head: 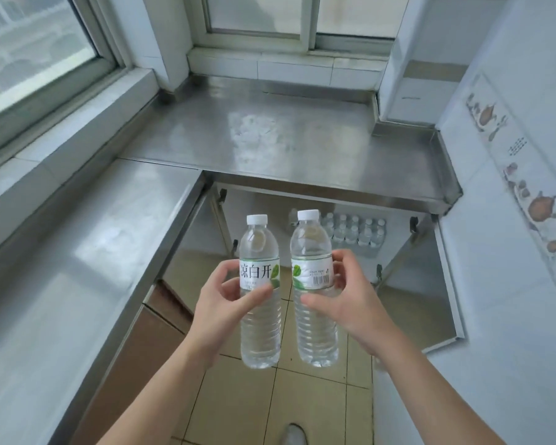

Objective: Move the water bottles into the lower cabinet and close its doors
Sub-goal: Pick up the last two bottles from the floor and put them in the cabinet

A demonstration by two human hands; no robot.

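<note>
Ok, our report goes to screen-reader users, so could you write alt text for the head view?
A person holds two upright water bottles, the left bottle in the left hand and the right bottle in the right hand, above a tiled floor. Ahead, a lower cabinet under a steel counter stands open, with more bottles stored inside.

- Lower cabinet [318, 220] stands open toward the person; both doors swung wide, so the mouth is clear.
- Right door [443, 284] juts out along the white wall, narrowing that side.
- Steel counter [302, 139] edge overhangs the opening; entry must go under it.
- Stored bottles [357, 232] fill the back right; back left looks free, tho dim.
- Left counter [93, 236] flanks the floor gap.
</note>
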